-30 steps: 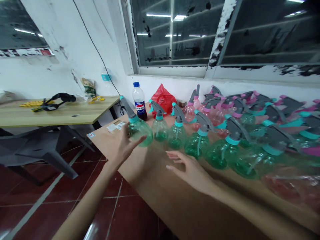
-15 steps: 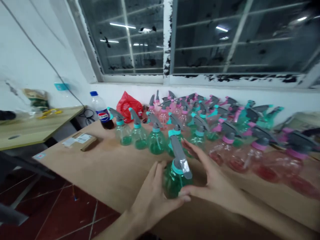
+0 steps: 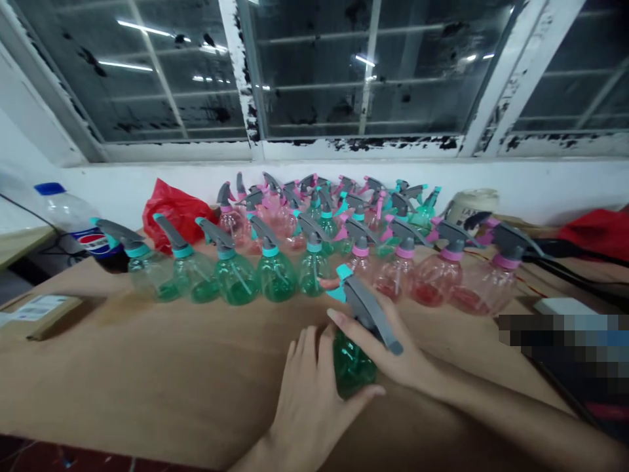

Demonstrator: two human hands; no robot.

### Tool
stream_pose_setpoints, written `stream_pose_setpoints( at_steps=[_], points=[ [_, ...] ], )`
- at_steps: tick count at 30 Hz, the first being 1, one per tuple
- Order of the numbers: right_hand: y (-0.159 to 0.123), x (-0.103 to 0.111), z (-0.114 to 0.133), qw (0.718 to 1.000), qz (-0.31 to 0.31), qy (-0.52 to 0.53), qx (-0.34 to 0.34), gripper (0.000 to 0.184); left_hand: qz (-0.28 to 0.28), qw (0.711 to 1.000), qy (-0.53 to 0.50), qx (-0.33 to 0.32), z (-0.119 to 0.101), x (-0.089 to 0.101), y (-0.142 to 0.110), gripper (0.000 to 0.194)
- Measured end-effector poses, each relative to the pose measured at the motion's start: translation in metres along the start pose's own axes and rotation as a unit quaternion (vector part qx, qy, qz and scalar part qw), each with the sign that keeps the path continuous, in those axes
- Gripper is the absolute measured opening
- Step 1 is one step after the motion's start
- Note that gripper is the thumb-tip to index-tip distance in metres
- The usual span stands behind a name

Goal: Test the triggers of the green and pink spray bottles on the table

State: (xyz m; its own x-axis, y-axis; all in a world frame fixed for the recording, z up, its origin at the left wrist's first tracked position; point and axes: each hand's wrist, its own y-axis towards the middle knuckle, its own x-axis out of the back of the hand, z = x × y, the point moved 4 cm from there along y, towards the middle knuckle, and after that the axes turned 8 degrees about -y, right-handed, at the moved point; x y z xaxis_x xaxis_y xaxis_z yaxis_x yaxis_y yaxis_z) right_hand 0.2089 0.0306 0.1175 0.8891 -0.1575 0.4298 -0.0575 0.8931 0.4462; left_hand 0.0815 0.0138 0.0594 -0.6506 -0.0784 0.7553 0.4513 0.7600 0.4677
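Observation:
A green spray bottle (image 3: 354,367) with a grey and teal trigger head stands near the front of the table, between both of my hands. My left hand (image 3: 314,387) cups its round body from the left, thumb along the near side. Around its neck, just under the spray head, my right hand (image 3: 393,347) is wrapped, with some fingers hidden behind the bottle. Just beyond stands a row of spray bottles: green ones (image 3: 278,275) to the left and pink ones (image 3: 437,282) to the right. More pink and green spray bottles crowd behind them.
At the left stand a cola bottle (image 3: 81,226) and a flat cardboard box (image 3: 42,314). A red plastic bag (image 3: 171,213) lies against the wall. To the right are a jar (image 3: 472,203), black cables (image 3: 574,275) and a dark, partly blurred-out object (image 3: 560,373).
The view has swung right. My left hand has brought the green spray bottle from the row's left end to the front. My right hand has joined it and moved up to the neck.

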Motion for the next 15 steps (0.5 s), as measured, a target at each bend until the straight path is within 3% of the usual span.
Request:
stream_pose_setpoints(
  at_steps=[4,7,11,15],
  points=[
    [0.006,-0.001,-0.013,0.999,0.026,0.042,0.005,0.037,0.026,0.999,-0.024,-0.012,0.004,0.001,-0.002,0.075],
    [0.009,0.001,-0.020,0.999,0.030,0.015,0.023,0.043,0.065,0.997,-0.020,-0.032,0.017,0.005,-0.004,0.076],
    [0.016,0.004,-0.026,0.998,0.057,-0.022,0.028,0.052,0.087,0.992,0.051,-0.072,0.039,0.008,-0.006,0.080],
    [0.024,0.005,-0.029,0.995,0.094,-0.019,0.026,0.046,0.095,0.984,0.113,-0.096,0.057,0.003,-0.012,0.084]
  ],
)
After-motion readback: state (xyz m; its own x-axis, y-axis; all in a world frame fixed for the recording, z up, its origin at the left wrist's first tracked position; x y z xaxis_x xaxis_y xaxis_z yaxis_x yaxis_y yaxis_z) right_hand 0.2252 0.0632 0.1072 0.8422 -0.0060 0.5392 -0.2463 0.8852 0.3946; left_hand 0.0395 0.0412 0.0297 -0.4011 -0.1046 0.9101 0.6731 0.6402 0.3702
